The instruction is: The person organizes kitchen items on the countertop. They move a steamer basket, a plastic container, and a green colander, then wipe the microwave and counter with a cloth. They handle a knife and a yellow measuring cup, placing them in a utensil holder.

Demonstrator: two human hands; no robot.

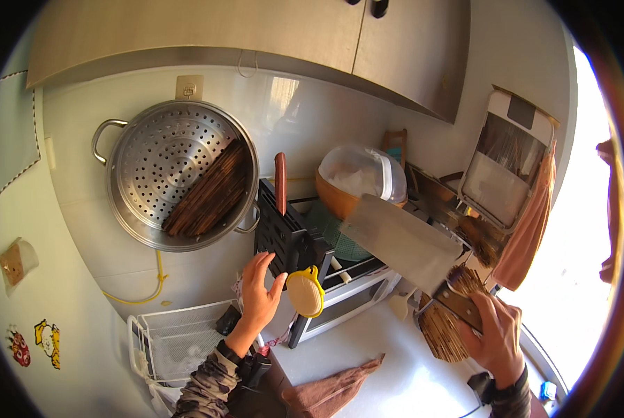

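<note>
My right hand grips the handle of a cleaver, whose broad metal blade points up and to the left. Behind the cleaver's handle, a bundle of chopsticks stands in a holder near the wall. My left hand is empty with its fingers apart, beside the lower left edge of a black slotted knife rack; whether it touches the rack is hard to tell. A knife with a reddish-brown handle sits in that rack. In front of the rack hangs a yellow-rimmed oval scrubber.
A steel steamer pot with dark sticks hangs on the left wall. Behind the cleaver is a brown bowl under a clear cover. A brown cloth lies on the white counter. A wire basket stands lower left.
</note>
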